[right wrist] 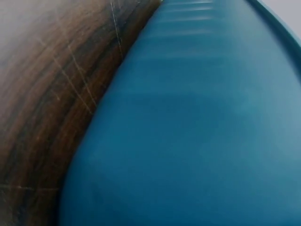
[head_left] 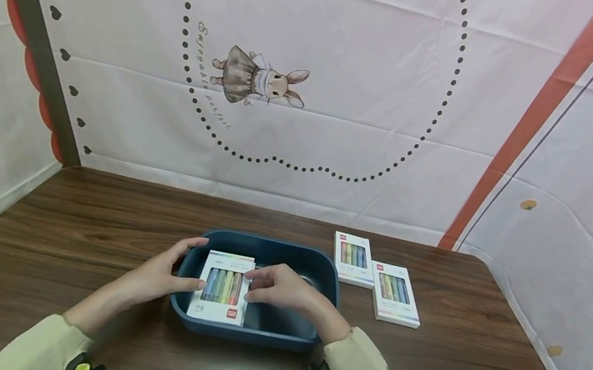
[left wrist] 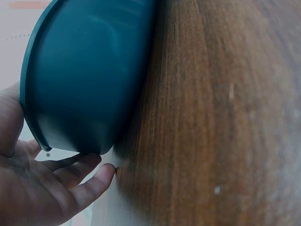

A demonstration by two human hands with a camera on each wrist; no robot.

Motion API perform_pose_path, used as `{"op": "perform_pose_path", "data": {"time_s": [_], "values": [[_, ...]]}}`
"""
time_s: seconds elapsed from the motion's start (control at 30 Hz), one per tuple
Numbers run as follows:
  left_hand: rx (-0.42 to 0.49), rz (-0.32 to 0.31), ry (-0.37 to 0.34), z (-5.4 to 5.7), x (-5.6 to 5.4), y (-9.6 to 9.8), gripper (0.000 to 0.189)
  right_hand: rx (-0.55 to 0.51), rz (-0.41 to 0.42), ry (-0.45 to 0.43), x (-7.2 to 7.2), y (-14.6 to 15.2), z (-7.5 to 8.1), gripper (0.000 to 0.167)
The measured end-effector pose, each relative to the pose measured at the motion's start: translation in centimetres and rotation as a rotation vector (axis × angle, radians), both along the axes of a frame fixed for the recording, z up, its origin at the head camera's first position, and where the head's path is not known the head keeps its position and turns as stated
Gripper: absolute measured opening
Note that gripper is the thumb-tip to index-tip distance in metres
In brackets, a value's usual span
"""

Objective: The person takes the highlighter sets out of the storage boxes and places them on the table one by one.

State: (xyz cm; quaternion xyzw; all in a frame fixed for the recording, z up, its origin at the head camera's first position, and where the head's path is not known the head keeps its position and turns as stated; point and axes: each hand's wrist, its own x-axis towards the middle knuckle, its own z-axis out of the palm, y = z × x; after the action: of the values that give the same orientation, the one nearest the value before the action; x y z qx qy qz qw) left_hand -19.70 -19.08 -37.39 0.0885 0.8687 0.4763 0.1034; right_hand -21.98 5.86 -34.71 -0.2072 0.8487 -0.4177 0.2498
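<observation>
A white box of crayons (head_left: 216, 311), with a window showing colored sticks, lies inside the left part of a dark blue plastic bin (head_left: 275, 340). My right hand (head_left: 287, 289) reaches into the bin and pinches the box's right edge between thumb and fingers. At the bin's left end, my left hand (head_left: 162, 270) holds the wall, its thumb over the rim and touching the box's left side. The left wrist view shows that hand's fingers (left wrist: 87, 190) outside the bin's end wall. In the right wrist view, the bin's side (right wrist: 188, 141) fills most of the picture and the hand is hidden.
Two more crayon boxes, one farther back (head_left: 350, 275) and one nearer (head_left: 395, 313), lie right of the bin on the brown wooden table (head_left: 53, 248). A printed white cloth (head_left: 328, 38) hangs behind the table and along both sides. Each wrist wears a small black camera.
</observation>
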Motion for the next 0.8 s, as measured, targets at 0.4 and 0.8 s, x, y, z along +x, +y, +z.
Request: {"op": "perform_pose_path", "data": {"time_s": [0.4, 0.8], "values": [[0.008, -0.007, 0.014, -0.09, 0.07, -0.02, 0.080, 0.056, 0.017, 0.045, 0.31, -0.57, 0.28, 0.038], [0.016, -0.009, -0.003, -0.02, 0.08, -0.07, 0.080, 0.019, -0.011, 0.041, 0.69, -0.91, 0.51, 0.037]]}}
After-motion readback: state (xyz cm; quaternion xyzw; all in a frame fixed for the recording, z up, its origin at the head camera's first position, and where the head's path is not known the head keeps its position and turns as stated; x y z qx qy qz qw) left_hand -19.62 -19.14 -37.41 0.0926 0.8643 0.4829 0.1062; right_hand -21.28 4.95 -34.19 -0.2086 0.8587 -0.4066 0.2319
